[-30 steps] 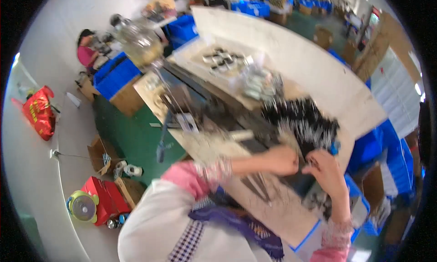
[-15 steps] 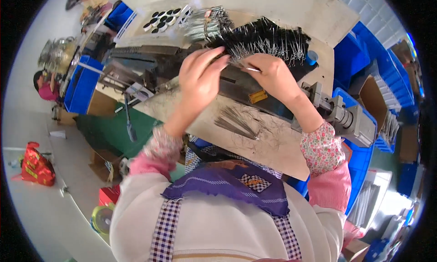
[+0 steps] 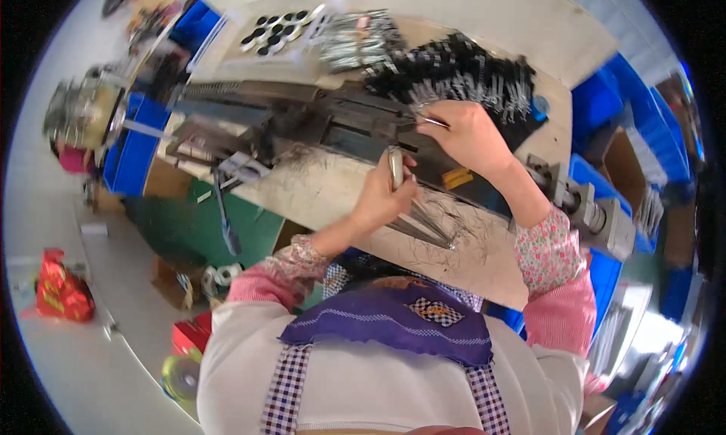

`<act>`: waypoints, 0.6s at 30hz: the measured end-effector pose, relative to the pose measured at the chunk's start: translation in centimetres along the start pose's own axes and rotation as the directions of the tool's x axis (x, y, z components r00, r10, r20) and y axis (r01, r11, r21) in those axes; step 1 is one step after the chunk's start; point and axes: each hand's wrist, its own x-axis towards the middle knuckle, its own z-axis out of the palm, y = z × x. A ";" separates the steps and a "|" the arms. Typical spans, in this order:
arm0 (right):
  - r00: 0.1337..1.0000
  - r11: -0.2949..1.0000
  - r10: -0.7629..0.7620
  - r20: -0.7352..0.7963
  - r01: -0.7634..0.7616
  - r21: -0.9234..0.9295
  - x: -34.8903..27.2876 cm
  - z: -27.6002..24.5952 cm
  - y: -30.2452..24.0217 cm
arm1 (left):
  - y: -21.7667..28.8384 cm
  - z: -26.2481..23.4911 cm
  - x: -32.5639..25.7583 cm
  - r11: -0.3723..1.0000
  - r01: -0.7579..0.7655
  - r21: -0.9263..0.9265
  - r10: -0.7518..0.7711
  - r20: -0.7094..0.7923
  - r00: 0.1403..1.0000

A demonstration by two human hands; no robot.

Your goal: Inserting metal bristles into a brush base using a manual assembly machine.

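Note:
My left hand (image 3: 384,199) is closed around a short pale handle-like bar (image 3: 396,168) at the near edge of a dark metal machine bed (image 3: 363,125). Pinched in my right hand (image 3: 476,139), over the far side of that bed, is a thin shiny metal rod (image 3: 433,121); its far end blurs into the dark metal. Several thin metal rods (image 3: 423,227) lie fanned on the pale worktable (image 3: 484,261), near my left hand. Beyond my right hand spreads a pile of black brushes with wire stems (image 3: 469,72).
A bundle of silvery rods (image 3: 359,42) and a white tray (image 3: 234,57) of black-and-white round pieces sit at the back. A yellow piece (image 3: 457,179) rests on the bed. At right are a metal cylinder mechanism (image 3: 582,204) and blue bins (image 3: 658,125).
My left hand has come away from beside my right hand, moving nearer and rightward, and now grips the pale handle. My right hand still pinches the thin rod. The whole view has shifted slightly.

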 end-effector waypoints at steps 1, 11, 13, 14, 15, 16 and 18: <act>0.999 0.999 0.038 0.006 -0.038 0.017 -0.2 -0.1 0.2 | -0.2 0.0 0.3 0.981 -0.064 0.184 0.065 -0.002 0.998; 0.987 0.988 0.106 0.119 -0.091 -0.127 -8.7 0.9 -4.7 | -1.4 -15.7 -10.0 0.460 0.060 0.886 0.855 -0.461 0.238; 0.980 0.955 0.187 0.075 -0.163 -0.249 -10.0 1.5 -1.7 | -0.6 -19.6 -14.1 0.485 0.460 0.743 0.754 -0.622 0.210; 0.976 0.946 0.213 0.046 -0.194 -0.259 -10.1 2.0 -0.7 | -3.5 -21.7 -14.8 0.745 0.345 0.571 0.535 -0.820 0.201; 0.969 0.943 0.245 0.039 -0.229 -0.242 -9.8 2.3 0.0 | -6.2 -23.9 -15.1 0.922 0.206 0.329 0.279 -0.931 0.237; 0.972 0.931 0.236 0.022 -0.219 -0.292 -10.5 3.2 2.0 | -4.4 -20.9 -13.5 0.985 0.171 -0.012 -0.069 -0.941 0.332; 0.942 0.924 0.334 0.037 -0.320 -0.208 -10.1 3.8 2.6 | -5.5 -18.4 -11.7 0.961 0.237 0.144 0.023 -0.894 0.448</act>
